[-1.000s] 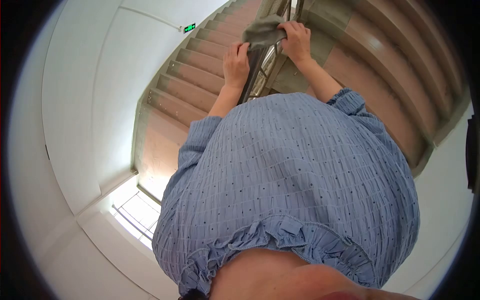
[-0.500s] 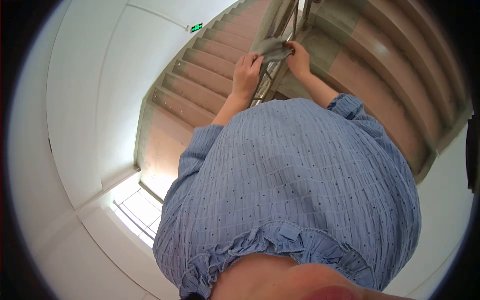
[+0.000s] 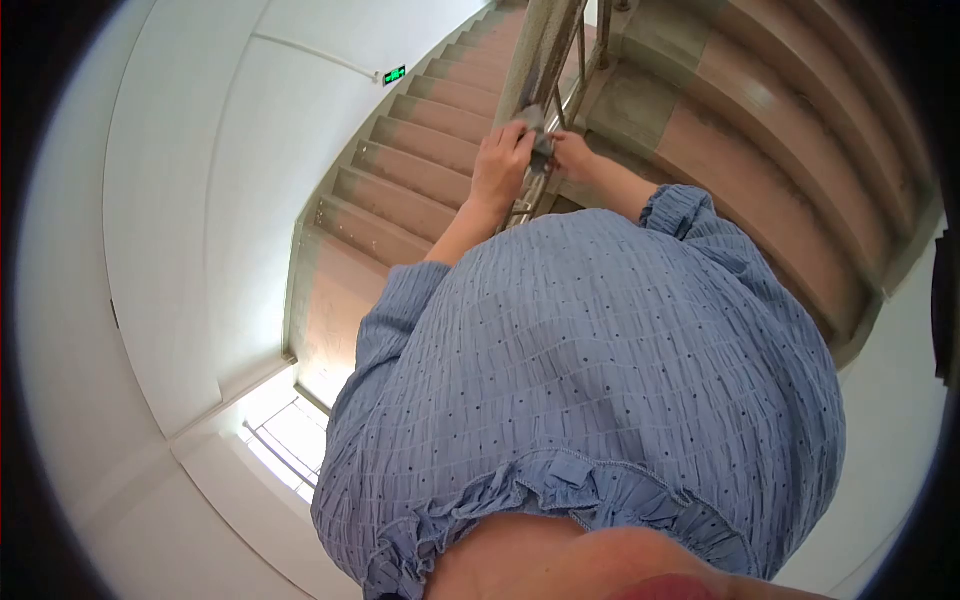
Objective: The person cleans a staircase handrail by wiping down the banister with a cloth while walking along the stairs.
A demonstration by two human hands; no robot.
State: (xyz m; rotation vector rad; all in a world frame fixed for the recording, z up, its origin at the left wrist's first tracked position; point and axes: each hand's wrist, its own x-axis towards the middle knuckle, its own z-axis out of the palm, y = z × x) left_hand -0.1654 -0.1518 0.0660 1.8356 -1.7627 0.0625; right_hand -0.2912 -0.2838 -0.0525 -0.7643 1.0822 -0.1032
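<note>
A grey cloth (image 3: 540,136), bunched up and a little blurred, is between my two hands over the stair railing (image 3: 546,60). My left hand (image 3: 501,165) has its fingers closed on the cloth's left side. On the cloth's right side my right hand (image 3: 573,155) pinches its edge, with the fingertips partly smeared by motion. Both hands are close together, just above the handrail. Whether the cloth touches the rail cannot be made out.
Stairs (image 3: 430,150) run upward in the picture left of the railing, and wider steps (image 3: 740,150) curve at the right. A white wall (image 3: 250,150) carries a green exit sign (image 3: 395,75). A barred window (image 3: 290,445) is at lower left.
The cloth was spread between my hands; now it is bunched smaller. Both hands have moved down in the picture and closer together, nearer my body. The view has shifted slightly.
</note>
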